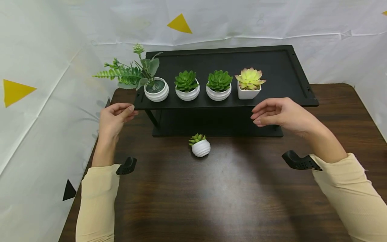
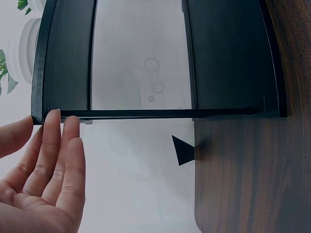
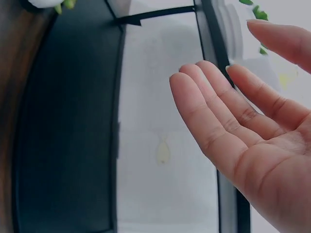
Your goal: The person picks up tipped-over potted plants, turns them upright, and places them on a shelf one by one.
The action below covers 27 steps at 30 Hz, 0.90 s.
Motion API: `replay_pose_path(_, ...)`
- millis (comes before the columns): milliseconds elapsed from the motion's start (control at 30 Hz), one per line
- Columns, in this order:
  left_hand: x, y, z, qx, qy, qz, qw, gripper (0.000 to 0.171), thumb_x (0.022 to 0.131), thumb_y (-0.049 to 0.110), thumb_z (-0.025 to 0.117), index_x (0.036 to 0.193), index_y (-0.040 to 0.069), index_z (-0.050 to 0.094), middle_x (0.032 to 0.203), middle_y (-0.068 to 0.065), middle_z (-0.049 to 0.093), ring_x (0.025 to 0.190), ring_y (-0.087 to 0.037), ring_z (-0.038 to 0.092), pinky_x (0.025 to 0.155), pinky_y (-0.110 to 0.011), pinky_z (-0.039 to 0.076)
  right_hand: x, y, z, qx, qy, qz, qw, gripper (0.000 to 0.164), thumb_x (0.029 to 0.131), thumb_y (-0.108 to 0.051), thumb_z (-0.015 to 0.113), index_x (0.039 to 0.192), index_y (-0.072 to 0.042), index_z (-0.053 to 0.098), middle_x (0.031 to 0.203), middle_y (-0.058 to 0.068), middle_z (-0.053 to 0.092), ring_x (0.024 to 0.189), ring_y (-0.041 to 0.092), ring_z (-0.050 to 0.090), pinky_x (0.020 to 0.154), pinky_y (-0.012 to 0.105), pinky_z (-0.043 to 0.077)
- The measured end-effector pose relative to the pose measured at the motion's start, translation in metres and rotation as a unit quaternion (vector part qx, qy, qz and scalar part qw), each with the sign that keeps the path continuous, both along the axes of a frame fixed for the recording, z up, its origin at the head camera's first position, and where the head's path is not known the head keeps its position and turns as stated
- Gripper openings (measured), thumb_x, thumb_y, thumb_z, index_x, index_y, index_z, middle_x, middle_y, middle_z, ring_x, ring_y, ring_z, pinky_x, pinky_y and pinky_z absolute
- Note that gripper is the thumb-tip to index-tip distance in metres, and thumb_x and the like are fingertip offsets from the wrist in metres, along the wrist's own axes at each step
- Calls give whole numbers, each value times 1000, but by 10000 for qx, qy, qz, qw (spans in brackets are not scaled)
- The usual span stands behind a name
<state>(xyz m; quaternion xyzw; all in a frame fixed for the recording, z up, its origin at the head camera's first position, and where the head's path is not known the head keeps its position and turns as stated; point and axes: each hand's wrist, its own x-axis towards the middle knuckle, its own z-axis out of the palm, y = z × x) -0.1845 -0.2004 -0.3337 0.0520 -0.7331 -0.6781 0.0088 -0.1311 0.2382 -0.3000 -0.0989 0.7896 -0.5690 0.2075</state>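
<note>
A black two-tier shelf (image 1: 275, 72) stands on the table. My left hand (image 1: 113, 117) pinches the front left corner of its upper board between thumb and fingers, as the left wrist view (image 2: 46, 179) also shows. Near the front edge, right of centre, my right hand (image 1: 279, 112) hovers with relaxed fingers and holds nothing. Along the upper board stand a leafy potted plant (image 1: 156, 90), two green succulents (image 1: 187, 88) (image 1: 219, 87) in round white pots and a yellow-green succulent (image 1: 249, 84) in a square pot. A small potted succulent (image 1: 201, 147) lies tilted on the table before the shelf.
The dark wooden table (image 1: 193, 201) extends in front of the shelf and to its right. White sheeting (image 1: 242, 20) with yellow triangles hangs close behind the shelf and along the left side. The lower tier (image 1: 217, 126) sits under the upper board.
</note>
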Motion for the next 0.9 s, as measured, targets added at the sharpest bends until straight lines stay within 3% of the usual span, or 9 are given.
replay_pose_path(400,0,1,0,43,-58,18,10000,17,85,3,64,97,-8,61,71,1,67,66,-7,66,63,-17,53,1,-23,-37,-49,-465,-13,9989,32,82,2,64,110,11,52,97,15,63,84,19,64,77,33,54)
replay_pose_path(900,0,0,0,81,-57,27,9999,13,84,3,65,94,-5,63,71,1,68,66,-8,66,63,-17,53,7,-50,-85,-279,-673,321,9968,31,81,0,65,107,13,53,98,23,60,83,21,64,75,37,54)
